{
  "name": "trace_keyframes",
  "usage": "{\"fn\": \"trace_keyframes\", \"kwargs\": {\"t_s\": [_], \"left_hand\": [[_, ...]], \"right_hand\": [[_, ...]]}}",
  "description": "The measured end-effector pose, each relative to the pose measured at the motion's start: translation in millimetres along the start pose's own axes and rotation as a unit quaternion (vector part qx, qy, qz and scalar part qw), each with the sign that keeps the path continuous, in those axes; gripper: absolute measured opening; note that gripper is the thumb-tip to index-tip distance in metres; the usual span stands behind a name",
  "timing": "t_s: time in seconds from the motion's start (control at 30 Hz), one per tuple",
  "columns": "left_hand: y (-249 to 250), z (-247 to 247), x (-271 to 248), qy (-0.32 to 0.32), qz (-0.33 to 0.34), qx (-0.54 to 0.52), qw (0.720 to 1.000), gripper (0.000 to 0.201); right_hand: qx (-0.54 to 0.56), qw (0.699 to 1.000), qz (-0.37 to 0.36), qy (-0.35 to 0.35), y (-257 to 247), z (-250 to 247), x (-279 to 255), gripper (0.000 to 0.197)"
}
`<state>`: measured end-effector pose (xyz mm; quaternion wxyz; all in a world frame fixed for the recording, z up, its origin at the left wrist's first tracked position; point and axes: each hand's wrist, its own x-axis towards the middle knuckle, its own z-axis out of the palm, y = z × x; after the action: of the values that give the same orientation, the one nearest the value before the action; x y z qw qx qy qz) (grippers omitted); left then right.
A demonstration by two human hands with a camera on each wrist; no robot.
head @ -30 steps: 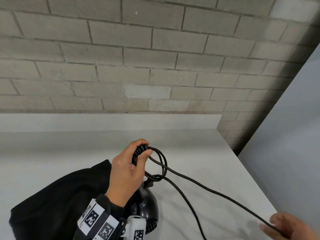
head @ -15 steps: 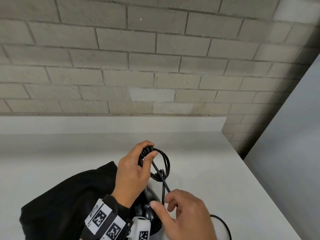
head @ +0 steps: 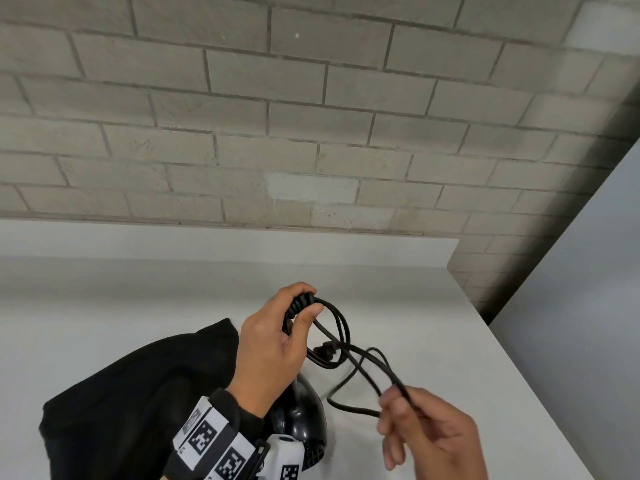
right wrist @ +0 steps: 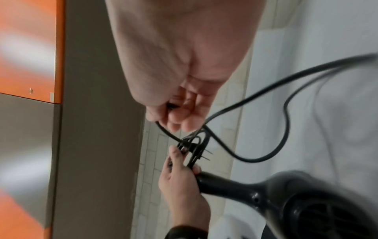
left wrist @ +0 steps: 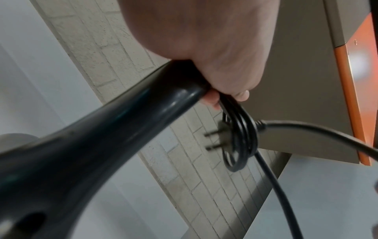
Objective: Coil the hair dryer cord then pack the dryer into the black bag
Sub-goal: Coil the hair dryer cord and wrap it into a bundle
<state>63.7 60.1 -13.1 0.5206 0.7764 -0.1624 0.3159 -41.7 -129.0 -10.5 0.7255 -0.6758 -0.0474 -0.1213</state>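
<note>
Cord [head: 341, 327] loops are partly gathered at the hair dryer [head: 301, 420] handle, clamped by the left hand [head: 273, 344]. Right hand [head: 426, 431] fingers pinch the slack. Black bag [head: 138, 393] lies unpacked on the surface [head: 398, 278].

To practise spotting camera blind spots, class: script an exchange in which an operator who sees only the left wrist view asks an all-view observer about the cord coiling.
Operator: I see the left hand gripping the handle and loops. Where does the loose cord go?
Observer: The right hand pinches it above the counter.
Operator: Is the bag nearby?
Observer: The black bag lies on the counter, left of the dryer.
</note>
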Motion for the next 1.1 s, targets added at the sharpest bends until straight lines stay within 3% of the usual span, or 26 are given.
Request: {"fn": "trace_keyframes", "kwargs": {"t_s": [0.07,0.13,0.23,0.33,0.37,0.53,0.67,0.73,0.83,0.9,0.93,1.03,1.1], "left_hand": [[2,2,0,-0.001,0.0,-0.002,1.0,0.026],[4,3,0,-0.004,0.0,-0.003,1.0,0.024],[8,4,-1,-0.015,0.012,-0.002,1.0,0.024],[15,9,-4,-0.032,0.028,-0.011,0.999,0.027],[16,10,-4,-0.035,0.031,-0.009,0.999,0.028],[2,5,3,-0.007,0.02,-0.001,1.0,0.03],[-1,-1,4,-0.005,0.01,-0.006,1.0,0.034],[-2,-1,3,-0.002,0.011,-0.005,1.0,0.035],[-2,0,3,0.001,0.007,-0.006,1.0,0.034],[-1,1,2,0.003,0.004,-0.007,1.0,0.033],[0,1,1,0.001,0.004,-0.008,1.0,0.033],[4,1,0,-0.005,0.013,-0.008,1.0,0.03],[6,2,0,-0.01,0.013,-0.007,1.0,0.027]], "right_hand": [[0.011,1.0,-0.001,0.021,6,-16,-5,0.064],[0.014,1.0,-0.006,0.014,11,-33,-14,0.058],[-0.009,0.999,-0.034,-0.018,21,-51,-19,0.026],[0.134,0.981,-0.133,-0.047,25,-45,-16,0.021],[0.129,0.979,-0.153,-0.039,23,-46,-16,0.023],[-0.091,0.976,-0.165,-0.113,-13,-51,-4,0.031],[-0.245,0.957,-0.126,-0.089,-3,-56,-3,0.052],[-0.299,0.947,-0.089,-0.08,5,-57,-5,0.052],[-0.419,0.902,-0.057,-0.088,17,-52,-2,0.044],[-0.496,0.862,-0.091,-0.053,26,-45,2,0.023],[-0.504,0.856,-0.107,-0.043,29,-39,5,0.022],[-0.465,0.877,-0.114,-0.046,35,-18,16,0.059],[-0.449,0.882,-0.107,-0.091,32,-6,25,0.071]]}}
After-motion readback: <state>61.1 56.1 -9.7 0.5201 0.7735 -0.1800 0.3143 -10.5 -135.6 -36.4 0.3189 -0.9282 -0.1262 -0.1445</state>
